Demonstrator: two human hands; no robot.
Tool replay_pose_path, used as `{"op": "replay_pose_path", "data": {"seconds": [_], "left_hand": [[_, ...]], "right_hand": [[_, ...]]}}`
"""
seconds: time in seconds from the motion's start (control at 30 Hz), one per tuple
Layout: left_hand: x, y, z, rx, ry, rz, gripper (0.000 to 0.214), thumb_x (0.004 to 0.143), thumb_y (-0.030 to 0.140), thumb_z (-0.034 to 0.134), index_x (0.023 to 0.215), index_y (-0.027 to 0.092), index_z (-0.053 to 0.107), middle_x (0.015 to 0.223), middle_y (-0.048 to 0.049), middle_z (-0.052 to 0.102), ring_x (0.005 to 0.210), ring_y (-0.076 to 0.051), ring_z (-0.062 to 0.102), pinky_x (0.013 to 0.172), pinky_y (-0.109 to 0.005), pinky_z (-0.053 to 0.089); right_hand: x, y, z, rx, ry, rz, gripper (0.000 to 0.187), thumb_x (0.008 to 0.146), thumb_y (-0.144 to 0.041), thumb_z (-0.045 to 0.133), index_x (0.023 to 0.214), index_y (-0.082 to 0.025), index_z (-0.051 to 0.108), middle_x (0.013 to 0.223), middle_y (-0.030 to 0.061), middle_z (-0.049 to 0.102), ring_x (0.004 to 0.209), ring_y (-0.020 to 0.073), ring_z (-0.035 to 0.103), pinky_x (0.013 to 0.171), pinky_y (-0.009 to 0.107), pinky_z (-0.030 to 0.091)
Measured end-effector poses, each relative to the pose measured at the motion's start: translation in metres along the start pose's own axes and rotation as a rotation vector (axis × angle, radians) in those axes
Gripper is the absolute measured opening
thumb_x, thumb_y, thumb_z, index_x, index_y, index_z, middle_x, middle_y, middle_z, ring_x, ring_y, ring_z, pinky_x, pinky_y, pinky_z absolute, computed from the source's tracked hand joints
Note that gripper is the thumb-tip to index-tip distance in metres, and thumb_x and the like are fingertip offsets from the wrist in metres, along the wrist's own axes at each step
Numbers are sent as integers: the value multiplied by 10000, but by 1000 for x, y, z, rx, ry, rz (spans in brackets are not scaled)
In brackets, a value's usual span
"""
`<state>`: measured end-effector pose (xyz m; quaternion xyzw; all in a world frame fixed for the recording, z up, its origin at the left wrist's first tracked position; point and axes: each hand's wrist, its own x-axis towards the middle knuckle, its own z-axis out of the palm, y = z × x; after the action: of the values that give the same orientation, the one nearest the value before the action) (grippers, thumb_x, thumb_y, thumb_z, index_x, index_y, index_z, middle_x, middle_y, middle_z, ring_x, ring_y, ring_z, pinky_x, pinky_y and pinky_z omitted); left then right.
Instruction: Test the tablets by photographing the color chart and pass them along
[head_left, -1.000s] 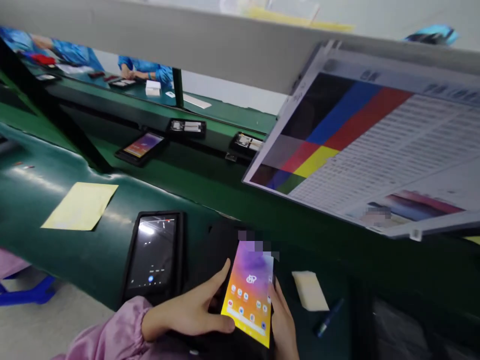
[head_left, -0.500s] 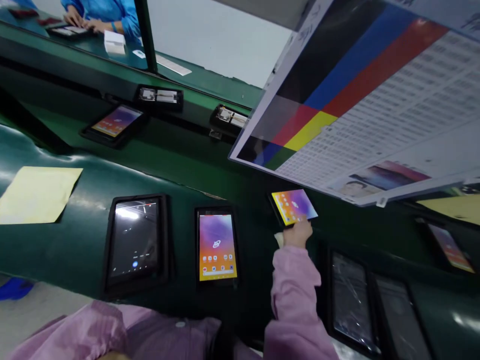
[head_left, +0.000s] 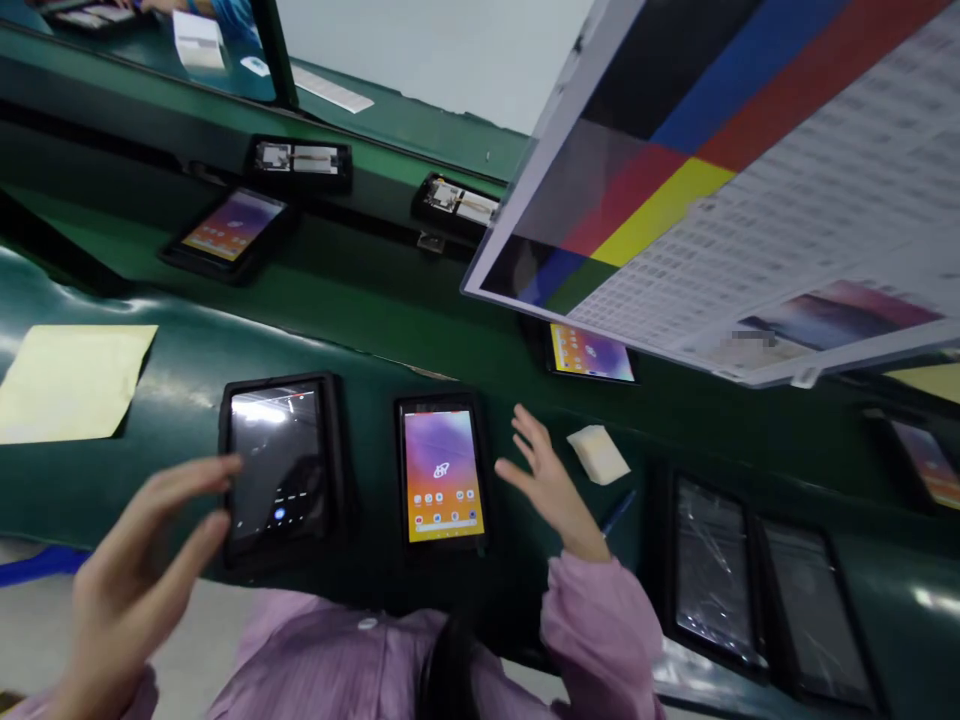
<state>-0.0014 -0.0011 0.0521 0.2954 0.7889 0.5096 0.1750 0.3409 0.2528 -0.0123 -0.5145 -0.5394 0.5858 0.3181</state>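
Note:
My left hand (head_left: 139, 580) is raised at the lower left, fingers apart and holding nothing, in front of a dark-screened tablet (head_left: 279, 468) in a black tray. My right hand (head_left: 546, 482) hovers open, palm up, just right of a tablet with a lit orange and purple screen (head_left: 441, 472) lying on the green bench. Another lit tablet (head_left: 591, 353) lies further back, under the tilted colour chart board (head_left: 720, 190). A white sponge block (head_left: 598, 454) and a blue pen (head_left: 618, 511) lie next to my right hand.
Two dark tablets in trays (head_left: 711, 573) (head_left: 814, 620) sit at the right. A yellow sheet (head_left: 67, 382) lies at the left. On the green conveyor behind are a lit tablet (head_left: 232, 225) and open device trays (head_left: 300, 160) (head_left: 457, 203). Another lit tablet (head_left: 930, 462) shows at far right.
My right hand let go of the lit tablet, which now lies under the chart board, and pulled back open. My left hand rose into view with fingers spread.

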Motion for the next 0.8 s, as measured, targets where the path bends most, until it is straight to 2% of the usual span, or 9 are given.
{"op": "replay_pose_path", "data": {"seconds": [0.07, 0.1, 0.2, 0.27, 0.4, 0.53, 0.6, 0.7, 0.8], "left_hand": [[18, -22, 4, 17, 106, -104, 465, 863, 476, 796, 1297, 334, 708, 1407, 21, 693, 1342, -333, 612, 1220, -564, 428], [26, -36, 6, -9, 132, -175, 551, 839, 473, 822, 1348, 318, 676, 1438, 7, 677, 1381, -344, 582, 1234, -582, 398], [38, -72, 9, -50, 110, -277, 646, 828, 462, 833, 1402, 238, 638, 1446, -47, 678, 1425, -371, 541, 1240, -607, 368], [38, -86, 13, -74, 71, -293, 621, 850, 427, 821, 1410, 233, 636, 1464, -30, 667, 1445, -349, 523, 1267, -574, 334], [34, -90, 24, -120, 35, -277, 615, 895, 387, 798, 1462, 272, 591, 1531, 29, 610, 1488, -305, 473, 1294, -520, 297], [34, -93, 36, -176, -10, -244, 643, 933, 371, 756, 1519, 232, 531, 1615, -2, 519, 1540, -284, 395, 1318, -461, 249], [34, -95, 42, -201, -67, -222, 666, 945, 363, 732, 1555, 254, 490, 1662, -6, 454, 1564, -274, 352, 1325, -447, 228], [32, -98, 50, -228, -187, -186, 756, 927, 347, 740, 1608, 295, 415, 1715, -2, 355, 1592, -266, 290, 1330, -418, 211], [28, -96, 54, -225, -280, -158, 822, 937, 356, 733, 1650, 297, 329, 1748, 2, 272, 1617, -251, 211, 1329, -382, 192]], "right_hand": [[-30, 17, 9, -109, -157, -17, 919, 732, -270, 908, 1550, -299, 491, 1667, 83, 377, 1533, 282, 399, 1290, 475, 306], [-40, 25, 12, -138, -195, -16, 924, 770, -308, 886, 1581, -305, 442, 1685, 87, 342, 1549, 285, 372, 1298, 495, 287], [-53, 39, 16, -120, -215, 9, 938, 833, -372, 840, 1628, -287, 351, 1687, 119, 342, 1555, 299, 361, 1296, 528, 269], [-54, 41, 17, -112, -227, -9, 956, 841, -386, 836, 1640, -277, 322, 1682, 136, 352, 1555, 301, 357, 1292, 532, 267], [-51, 37, 18, -167, -224, -37, 999, 815, -401, 855, 1641, -265, 310, 1668, 158, 351, 1533, 311, 383, 1274, 535, 298], [-51, 33, 21, -237, -178, -34, 1029, 772, -377, 872, 1633, -270, 319, 1627, 146, 394, 1489, 314, 433, 1259, 547, 332], [-54, 26, 29, -267, -121, -52, 971, 794, -361, 847, 1620, -293, 341, 1609, 122, 418, 1475, 305, 446, 1258, 547, 345], [-64, 7, 56, -305, -82, -115, 736, 907, -346, 735, 1572, -299, 423, 1591, 101, 454, 1451, 282, 480, 1247, 519, 382], [-74, -12, 103, -274, -279, -138, 638, 962, -325, 654, 1564, -291, 447, 1571, 95, 515, 1413, 279, 540, 1224, 515, 429]]}}
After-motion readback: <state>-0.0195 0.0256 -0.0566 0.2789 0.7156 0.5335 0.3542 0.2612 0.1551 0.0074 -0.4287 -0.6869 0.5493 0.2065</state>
